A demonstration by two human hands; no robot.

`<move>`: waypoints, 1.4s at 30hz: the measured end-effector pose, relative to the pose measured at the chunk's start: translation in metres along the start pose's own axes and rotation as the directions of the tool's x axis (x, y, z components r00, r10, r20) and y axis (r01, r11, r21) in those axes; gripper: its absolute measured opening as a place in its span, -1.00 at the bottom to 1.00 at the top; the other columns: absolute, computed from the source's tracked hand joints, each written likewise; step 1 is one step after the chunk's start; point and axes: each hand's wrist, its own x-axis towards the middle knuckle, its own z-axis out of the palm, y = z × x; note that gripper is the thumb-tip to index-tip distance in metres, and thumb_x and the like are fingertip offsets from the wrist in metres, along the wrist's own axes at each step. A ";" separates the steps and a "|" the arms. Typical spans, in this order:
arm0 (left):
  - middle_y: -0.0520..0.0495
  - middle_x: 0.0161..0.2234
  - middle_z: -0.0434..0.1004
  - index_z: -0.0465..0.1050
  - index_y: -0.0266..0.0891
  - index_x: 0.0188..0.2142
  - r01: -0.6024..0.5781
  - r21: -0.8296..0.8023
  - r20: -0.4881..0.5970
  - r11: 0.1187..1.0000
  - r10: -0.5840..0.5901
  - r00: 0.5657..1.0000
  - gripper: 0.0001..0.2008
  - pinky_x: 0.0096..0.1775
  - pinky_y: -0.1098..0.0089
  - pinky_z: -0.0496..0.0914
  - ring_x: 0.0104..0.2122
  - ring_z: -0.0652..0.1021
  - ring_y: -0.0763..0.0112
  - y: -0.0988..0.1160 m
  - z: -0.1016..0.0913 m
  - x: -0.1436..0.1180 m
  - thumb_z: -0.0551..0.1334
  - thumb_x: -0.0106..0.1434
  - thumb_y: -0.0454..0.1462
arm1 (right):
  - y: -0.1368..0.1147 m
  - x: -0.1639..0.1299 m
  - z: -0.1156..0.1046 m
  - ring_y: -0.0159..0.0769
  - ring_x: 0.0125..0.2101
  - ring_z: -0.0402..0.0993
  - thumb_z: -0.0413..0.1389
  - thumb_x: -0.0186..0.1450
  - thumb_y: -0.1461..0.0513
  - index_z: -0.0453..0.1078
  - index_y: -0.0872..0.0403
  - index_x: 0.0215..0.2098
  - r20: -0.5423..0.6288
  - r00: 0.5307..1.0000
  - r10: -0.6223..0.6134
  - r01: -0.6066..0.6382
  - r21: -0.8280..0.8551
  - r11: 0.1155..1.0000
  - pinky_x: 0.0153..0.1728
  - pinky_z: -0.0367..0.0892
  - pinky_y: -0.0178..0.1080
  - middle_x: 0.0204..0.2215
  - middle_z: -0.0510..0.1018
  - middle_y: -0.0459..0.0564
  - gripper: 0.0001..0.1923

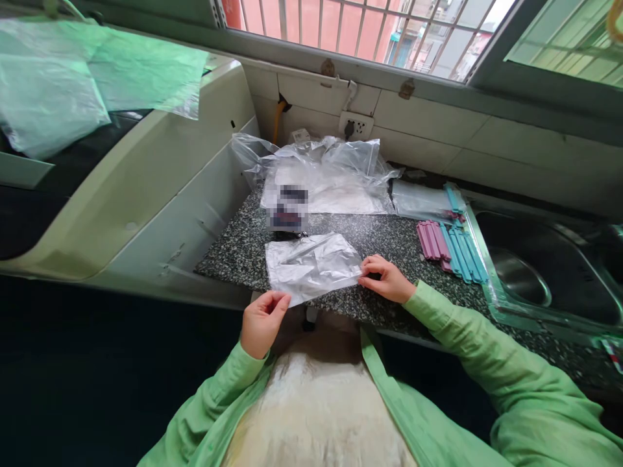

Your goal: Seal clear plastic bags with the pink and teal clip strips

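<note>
A clear plastic bag [314, 263] is spread over the front edge of the speckled counter [233, 250]. My left hand [263, 321] pinches its near left corner between thumb and fingers. At the bag's right side my right hand [384, 279] grips the edge with closed fingertips. Behind the bag lies a pile of clear plastic bags [331, 185], with a pixelated object [287, 209] at its front left. To the right rest pink bag clips [432, 241] and blue bag clips [464, 254] in rows.
A flat stack of clear bags [421, 198] lies behind the clips, with more blue clips on it. A metal sink [545, 266] borders the counter on the right. At left stands a washing machine [195, 143] with plastic sheets [146, 68] on top. A wall socket [357, 124] sits below the barred window.
</note>
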 end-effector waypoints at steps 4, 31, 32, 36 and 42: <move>0.04 -0.65 0.37 0.40 -0.30 -0.56 0.008 0.003 0.031 1.000 -0.008 0.999 -0.82 -0.54 0.54 0.27 -0.62 0.35 0.54 -0.005 0.000 -0.006 0.20 0.00 -0.20 | 0.000 -0.001 -0.005 -0.33 -0.37 0.26 0.04 0.13 0.16 0.29 0.08 -0.58 0.015 1.000 0.011 -0.011 -0.044 0.999 -0.29 0.19 -0.23 -0.47 0.40 -0.03 -0.81; 0.05 -0.66 0.36 0.44 -0.29 -0.48 -0.327 0.159 0.344 0.931 0.258 0.903 -0.82 -0.57 0.57 0.21 -0.66 0.31 0.60 -0.002 0.045 -0.015 0.12 0.10 -0.24 | 0.020 -0.071 -0.039 -0.29 -0.40 0.29 0.07 0.09 0.22 0.32 0.08 -0.60 -0.158 0.944 0.289 -0.324 -0.288 0.901 -0.31 0.20 -0.22 -0.50 0.44 -0.02 -0.85; 0.07 -0.68 0.33 0.44 -0.29 -0.46 -0.326 0.157 0.324 0.932 0.263 0.909 -0.83 -0.58 0.57 0.20 -0.67 0.30 0.61 -0.001 0.044 -0.015 0.13 0.09 -0.24 | 0.020 -0.071 -0.039 -0.29 -0.40 0.30 0.07 0.08 0.21 0.32 0.08 -0.61 -0.158 0.944 0.291 -0.326 -0.294 0.898 -0.31 0.20 -0.22 -0.50 0.44 -0.02 -0.85; 0.16 -0.73 0.16 0.42 -0.33 -0.28 -0.267 0.115 0.265 0.957 0.229 0.937 -0.73 -0.61 0.58 0.16 -0.71 0.20 0.65 0.001 0.047 -0.018 0.19 0.03 -0.21 | 0.020 -0.071 -0.039 -0.30 -0.40 0.30 0.08 0.08 0.22 0.31 0.09 -0.61 -0.150 0.943 0.297 -0.329 -0.298 0.896 -0.32 0.21 -0.23 -0.51 0.43 -0.03 -0.86; 0.19 -0.75 0.06 0.40 -0.33 -0.27 -0.010 -0.003 0.428 1.000 0.010 0.904 -0.71 -0.66 0.57 0.04 -0.73 0.11 0.66 0.006 0.064 -0.018 0.16 0.05 -0.18 | 0.021 -0.069 -0.038 -0.31 -0.42 0.30 0.08 0.07 0.22 0.30 0.09 -0.62 -0.155 0.952 0.262 -0.299 -0.305 0.904 -0.35 0.21 -0.24 -0.52 0.43 -0.03 -0.85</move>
